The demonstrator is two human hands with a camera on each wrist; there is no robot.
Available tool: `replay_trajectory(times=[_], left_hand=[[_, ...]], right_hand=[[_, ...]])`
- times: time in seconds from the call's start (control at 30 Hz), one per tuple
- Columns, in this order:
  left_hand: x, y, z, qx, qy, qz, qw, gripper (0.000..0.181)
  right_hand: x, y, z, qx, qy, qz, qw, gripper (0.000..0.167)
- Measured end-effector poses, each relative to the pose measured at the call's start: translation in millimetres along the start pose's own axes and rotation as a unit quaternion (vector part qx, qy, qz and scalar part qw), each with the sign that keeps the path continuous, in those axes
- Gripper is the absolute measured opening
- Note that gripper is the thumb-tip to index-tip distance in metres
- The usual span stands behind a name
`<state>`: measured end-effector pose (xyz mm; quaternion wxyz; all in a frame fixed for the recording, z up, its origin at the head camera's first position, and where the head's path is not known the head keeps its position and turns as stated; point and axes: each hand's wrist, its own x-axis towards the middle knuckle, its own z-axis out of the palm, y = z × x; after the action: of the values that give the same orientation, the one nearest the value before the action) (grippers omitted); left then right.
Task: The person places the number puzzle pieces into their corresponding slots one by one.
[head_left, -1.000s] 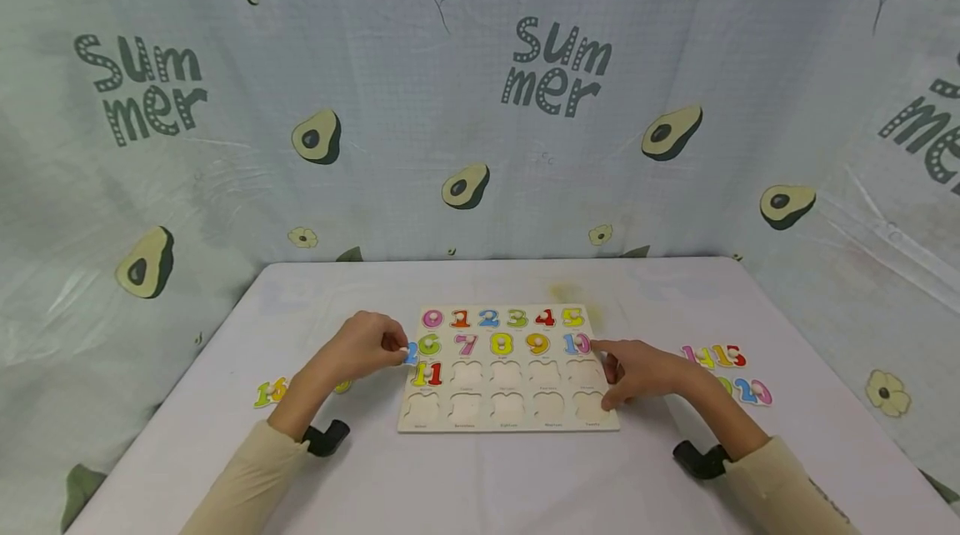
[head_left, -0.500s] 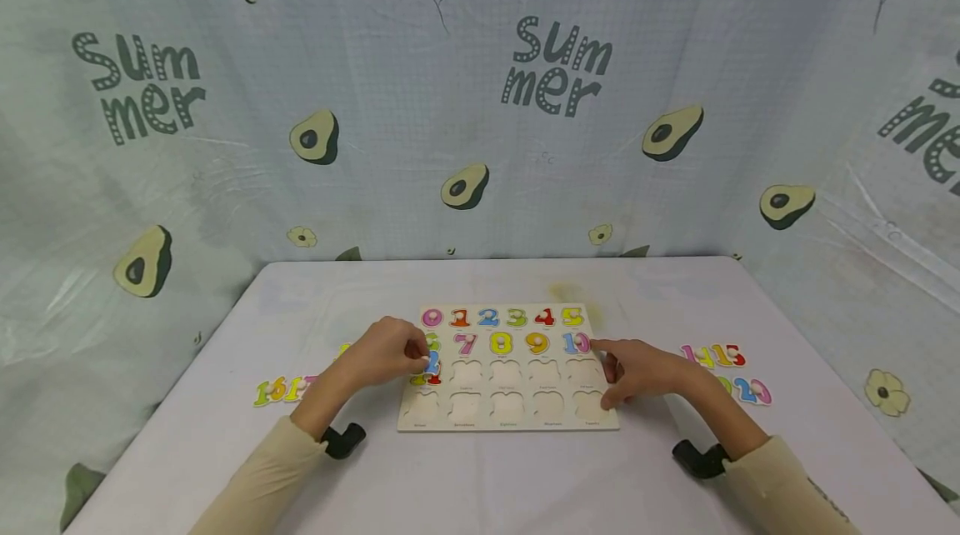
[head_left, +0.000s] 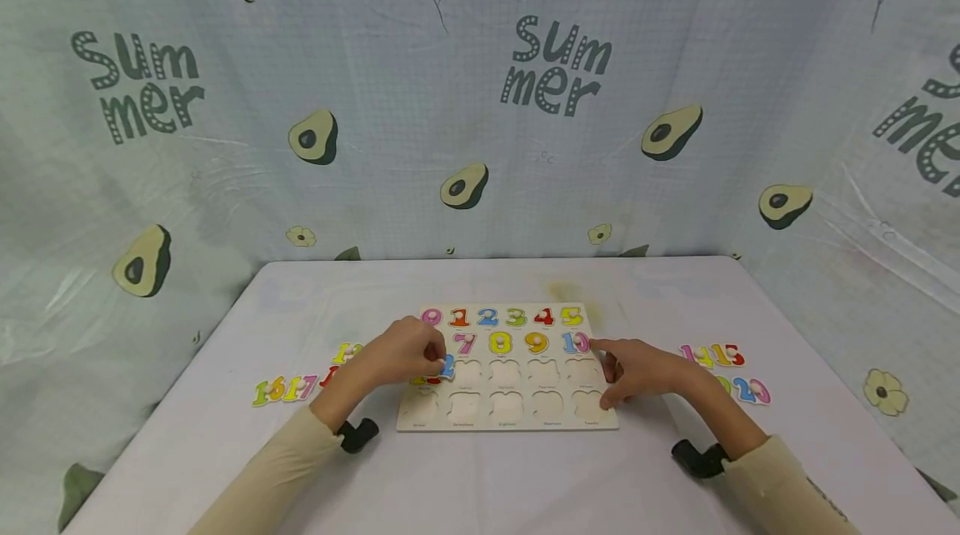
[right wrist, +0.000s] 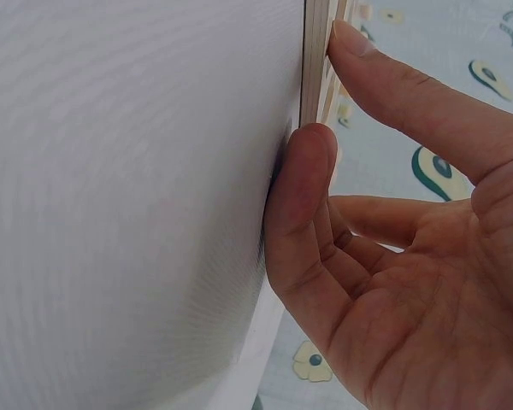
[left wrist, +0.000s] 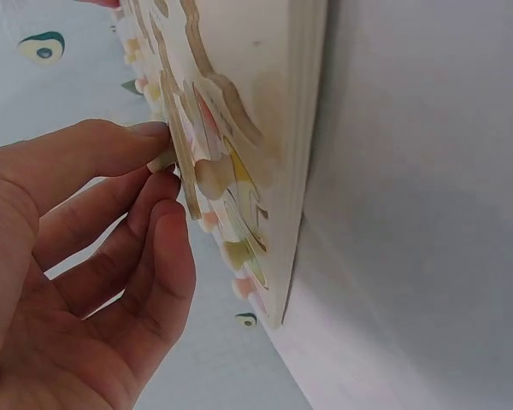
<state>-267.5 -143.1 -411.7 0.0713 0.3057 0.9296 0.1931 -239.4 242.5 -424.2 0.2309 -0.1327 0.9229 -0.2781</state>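
Observation:
My left hand (head_left: 405,350) pinches a number puzzle piece (head_left: 447,367) between thumb and fingertips, over the left part of the wooden number puzzle board (head_left: 484,427). A blue 2 shows on it; its left part is hidden by the fingers. In the left wrist view the piece (left wrist: 185,171) is tilted just off the board's face. My right hand (head_left: 637,370) holds the board's right edge, index fingertip beside the 10 piece (head_left: 576,343) and thumb on the lower right corner. In the right wrist view, the thumb (right wrist: 402,94) lies on the board's face, with bent fingers at its edge.
Several loose number pieces lie left of the board, among them a 16 (head_left: 269,390) and a 17 (head_left: 301,387). More lie to the right, including a 15 (head_left: 728,355) and a 20 (head_left: 752,391). A printed curtain (head_left: 480,102) hangs behind the white table (head_left: 510,485).
My left hand has carried the blue-numbered piece rightward from the board's left edge to near the first recess right of the 11. My right hand has stayed in place.

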Motion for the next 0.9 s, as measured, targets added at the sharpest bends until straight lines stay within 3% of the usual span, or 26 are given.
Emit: replay_trajectory(times=[0.47, 0.9], left_hand=[[10.1, 11.2, 9.5, 0.008, -0.024, -0.009, 0.9996, 0.008], [12.3, 12.4, 10.4, 0.008, -0.03, 0.01, 0.9995, 0.005]], right_hand=[[-0.9, 0.6, -0.2, -0.001, -0.001, -0.009, 1.0, 0.092], [-1.3, 0.1, 0.1, 0.002, 0.001, -0.004, 1.0, 0.093]])
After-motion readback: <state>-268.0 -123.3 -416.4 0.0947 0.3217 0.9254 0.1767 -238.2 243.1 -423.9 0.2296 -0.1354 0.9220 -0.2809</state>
